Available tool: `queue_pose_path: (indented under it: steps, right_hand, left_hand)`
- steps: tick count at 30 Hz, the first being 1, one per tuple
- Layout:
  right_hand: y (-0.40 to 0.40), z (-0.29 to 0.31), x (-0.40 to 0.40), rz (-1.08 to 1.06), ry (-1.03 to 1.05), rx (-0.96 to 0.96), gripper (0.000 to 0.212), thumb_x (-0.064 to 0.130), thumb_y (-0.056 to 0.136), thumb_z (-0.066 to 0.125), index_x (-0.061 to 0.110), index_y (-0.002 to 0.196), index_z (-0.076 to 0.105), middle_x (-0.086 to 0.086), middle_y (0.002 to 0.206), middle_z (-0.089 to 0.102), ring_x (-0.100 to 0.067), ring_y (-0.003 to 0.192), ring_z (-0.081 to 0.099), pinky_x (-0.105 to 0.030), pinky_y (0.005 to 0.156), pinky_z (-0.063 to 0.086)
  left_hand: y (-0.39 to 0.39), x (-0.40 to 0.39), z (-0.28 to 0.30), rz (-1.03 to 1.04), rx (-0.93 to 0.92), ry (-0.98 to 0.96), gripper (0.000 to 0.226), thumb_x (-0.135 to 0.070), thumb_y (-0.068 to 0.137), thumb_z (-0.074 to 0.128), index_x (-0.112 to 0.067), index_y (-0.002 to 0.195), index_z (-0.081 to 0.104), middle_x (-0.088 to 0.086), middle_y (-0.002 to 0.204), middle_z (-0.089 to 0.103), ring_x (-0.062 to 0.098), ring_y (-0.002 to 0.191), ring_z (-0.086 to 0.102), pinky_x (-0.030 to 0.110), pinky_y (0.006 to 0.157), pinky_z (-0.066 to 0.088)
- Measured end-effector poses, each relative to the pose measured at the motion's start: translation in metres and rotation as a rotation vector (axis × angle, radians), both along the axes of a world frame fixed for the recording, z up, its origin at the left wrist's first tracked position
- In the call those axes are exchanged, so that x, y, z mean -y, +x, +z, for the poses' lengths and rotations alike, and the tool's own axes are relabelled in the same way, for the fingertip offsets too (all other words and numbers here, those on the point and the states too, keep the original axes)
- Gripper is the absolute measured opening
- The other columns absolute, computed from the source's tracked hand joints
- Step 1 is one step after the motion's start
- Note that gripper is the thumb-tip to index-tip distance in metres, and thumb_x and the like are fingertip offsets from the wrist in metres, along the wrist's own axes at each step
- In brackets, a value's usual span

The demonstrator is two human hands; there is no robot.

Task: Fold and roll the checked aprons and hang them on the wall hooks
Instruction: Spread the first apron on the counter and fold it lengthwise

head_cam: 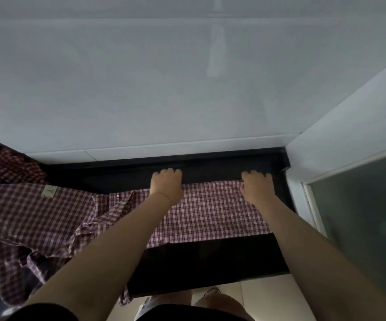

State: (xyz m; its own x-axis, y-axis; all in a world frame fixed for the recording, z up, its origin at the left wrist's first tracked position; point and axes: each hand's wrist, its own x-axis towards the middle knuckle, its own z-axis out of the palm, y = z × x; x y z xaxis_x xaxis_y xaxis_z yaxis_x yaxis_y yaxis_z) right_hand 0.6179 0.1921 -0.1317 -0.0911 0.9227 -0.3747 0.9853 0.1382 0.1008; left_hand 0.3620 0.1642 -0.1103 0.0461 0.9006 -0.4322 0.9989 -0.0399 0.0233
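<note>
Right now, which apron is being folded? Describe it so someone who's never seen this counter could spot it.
Find the black counter that runs along the white wall into the right corner. The apron being folded lies flat there as a neat checked strip, its far edge gripped by the left hand and the right hand. The other aprons lie rumpled in a heap to its left.

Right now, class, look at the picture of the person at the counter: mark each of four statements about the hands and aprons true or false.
1. Both hands, left hand and right hand, grip the far edge of the flat apron. True.
2. That apron hangs on a wall hook. False: it lies on the dark counter.
3. More checked aprons lie heaped to the left. True.
4. The aprons are plain blue. False: red-and-white checks.
</note>
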Motion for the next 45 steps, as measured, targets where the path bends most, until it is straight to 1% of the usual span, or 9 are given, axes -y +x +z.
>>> queue_pose_path:
  steps: [5,13,17,23,28,31,35,40,45]
  right_hand:
    - [0.029,0.006,-0.001,-0.069,0.01,0.098,0.03,0.024,0.098,0.047,0.014,0.125,0.055,-0.009,0.12,0.061,-0.027,0.114,0.055,-0.046,0.107,0.031]
    - [0.045,0.014,-0.001,-0.136,0.176,0.056,0.028,0.019,0.091,0.062,0.014,0.116,0.05,-0.009,0.117,0.056,-0.025,0.107,0.056,-0.036,0.089,0.045]
    - [0.03,0.001,0.009,0.024,-0.123,-0.35,0.055,0.042,0.082,0.074,0.025,0.126,0.046,-0.004,0.127,0.046,-0.023,0.117,0.051,-0.037,0.094,0.047]
    - [0.058,-0.003,0.006,0.021,-0.18,-0.214,0.092,0.046,0.074,0.082,0.026,0.146,0.028,-0.012,0.144,0.033,-0.032,0.134,0.036,-0.047,0.104,0.044]
    - [0.042,0.009,-0.004,-0.036,-0.261,-0.029,0.085,0.032,0.078,0.08,0.021,0.144,0.028,-0.016,0.142,0.033,-0.035,0.131,0.039,-0.049,0.099,0.046]
    - [0.017,0.015,0.0,-0.061,-0.211,0.093,0.078,0.032,0.082,0.074,0.016,0.144,0.029,-0.018,0.142,0.033,-0.036,0.13,0.039,-0.05,0.103,0.04]
    - [-0.036,0.022,0.009,0.045,-0.062,-0.161,0.049,0.027,0.094,0.061,0.01,0.136,0.042,-0.014,0.129,0.046,-0.028,0.112,0.051,-0.038,0.093,0.047]
    - [-0.131,0.041,0.026,-0.071,-0.374,-0.58,0.027,0.026,0.098,0.055,0.016,0.123,0.05,-0.003,0.106,0.06,-0.017,0.09,0.062,-0.03,0.073,0.051]
    - [-0.209,0.045,0.051,-0.572,-0.726,-0.864,0.056,0.029,0.096,0.062,0.007,0.143,0.041,-0.014,0.113,0.065,-0.023,0.093,0.069,-0.032,0.076,0.058]
  left_hand:
    - [0.052,0.012,-0.007,-0.096,0.253,-0.014,0.037,-0.023,0.093,0.056,-0.018,0.128,0.046,0.007,0.122,0.052,0.021,0.104,0.051,0.034,0.087,0.048]
    - [0.072,0.025,-0.024,-0.068,0.096,-0.183,0.102,-0.054,0.074,0.079,-0.036,0.152,0.016,0.013,0.15,0.029,0.034,0.137,0.034,0.051,0.105,0.045]
    - [0.081,0.024,-0.024,-0.034,0.099,-0.137,0.102,-0.052,0.076,0.077,-0.037,0.153,0.012,0.013,0.153,0.026,0.033,0.14,0.032,0.05,0.106,0.044]
    - [0.092,0.036,-0.019,0.032,0.283,-0.049,0.079,-0.038,0.089,0.066,-0.03,0.154,0.021,0.004,0.159,0.023,0.025,0.145,0.027,0.047,0.115,0.034]
    - [0.058,0.06,-0.01,0.28,0.016,0.198,0.06,-0.023,0.086,0.058,-0.021,0.143,0.036,0.009,0.15,0.033,0.028,0.139,0.03,0.05,0.116,0.028]
    - [0.02,0.071,-0.003,0.579,-0.078,0.236,0.068,-0.033,0.092,0.05,-0.014,0.151,0.022,0.016,0.161,0.018,0.035,0.151,0.008,0.056,0.12,0.006]
    - [-0.047,0.084,-0.006,0.829,0.034,0.038,0.076,-0.053,0.094,0.044,-0.013,0.154,0.022,0.014,0.16,0.025,0.033,0.149,0.018,0.058,0.121,0.006]
    - [-0.106,0.093,0.001,0.75,0.23,-0.092,0.06,-0.063,0.094,0.041,-0.022,0.135,0.054,0.007,0.133,0.059,0.027,0.12,0.055,0.047,0.113,0.032]
    - [-0.157,0.101,0.005,0.738,0.375,-0.068,0.033,-0.041,0.101,0.038,-0.019,0.105,0.063,0.009,0.117,0.064,0.024,0.099,0.056,0.044,0.099,0.046]
